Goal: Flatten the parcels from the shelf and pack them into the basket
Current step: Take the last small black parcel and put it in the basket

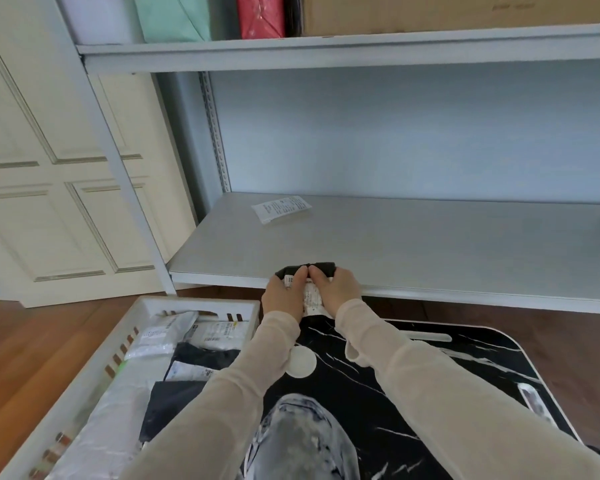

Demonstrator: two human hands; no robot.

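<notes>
White parcel [280, 208] lies back on shelf [430, 244]; filled basket [194, 303] lower left. Left hand [284, 296] and right hand [338, 289], fingers flat, press black parcel [323, 266] at shelf edge.

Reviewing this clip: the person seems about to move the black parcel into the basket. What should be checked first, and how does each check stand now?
1. Both hands on the parcel: ok. The left hand and right hand press on the black parcel.
2. Parcel supported: ok. It lies at the front edge of the lower shelf.
3. Parcel flattened: cannot tell. The hands cover most of it.
4. Basket within reach: ok. The basket sits open beside the left arm.
5. Room in the basket: cannot tell. It already holds several parcels.
6. Shelf emptied: not ok. A white parcel lies further back.
</notes>
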